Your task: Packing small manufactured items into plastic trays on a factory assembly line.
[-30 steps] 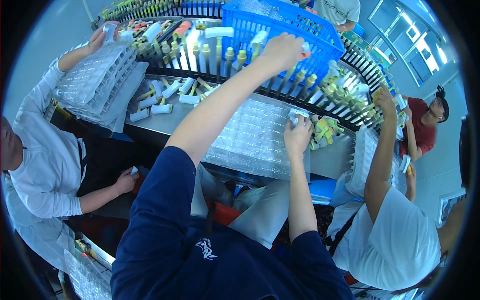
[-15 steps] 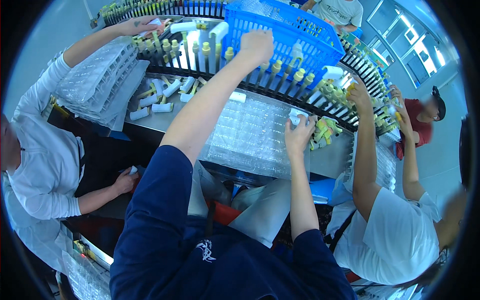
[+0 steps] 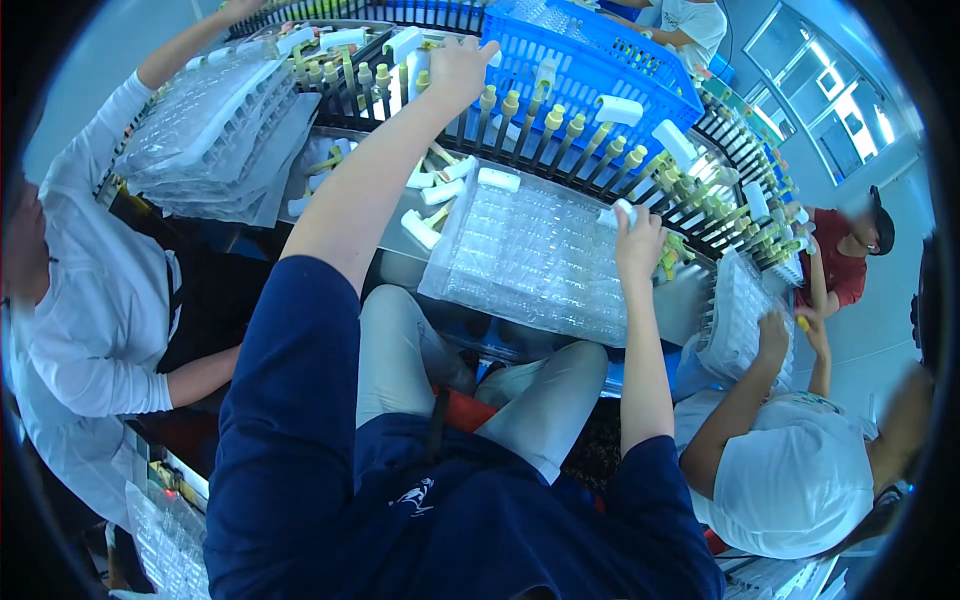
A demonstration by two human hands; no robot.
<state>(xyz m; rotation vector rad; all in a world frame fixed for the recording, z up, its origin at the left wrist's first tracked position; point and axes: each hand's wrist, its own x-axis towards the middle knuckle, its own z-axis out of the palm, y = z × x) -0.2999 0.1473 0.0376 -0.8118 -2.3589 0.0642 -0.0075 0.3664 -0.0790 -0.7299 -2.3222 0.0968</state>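
Note:
My left hand (image 3: pixel 462 72) is raised over the row of dark posts with yellow tips (image 3: pixel 554 118), its fingers closed. A small white piece (image 3: pixel 494 57) shows at the fingertips; most of it is hidden. A white half-round piece (image 3: pixel 403 44) sits just left of this hand. My right hand (image 3: pixel 640 238) pinches a white cylindrical piece (image 3: pixel 625 211) at the far right corner of a clear plastic blister tray (image 3: pixel 540 255). Another white cylinder (image 3: pixel 498 180) lies at the tray's far left corner. Yellow-green parts (image 3: pixel 670 257) lie partly hidden beside my right hand.
Behind the posts stands a blue crate (image 3: pixel 600 65). White cylinders with yellow-green stems (image 3: pixel 440 192) lie loose left of the tray. Stacked clear trays (image 3: pixel 205 140) stand farther left. Co-workers sit on both sides; one's hand (image 3: pixel 772 338) is by a tray stack (image 3: pixel 740 310) at right.
My left hand has moved left along the posts. My right hand stays at the tray's corner with the white cylinder. The right co-worker's hand has dropped from the posts to the tray stack.

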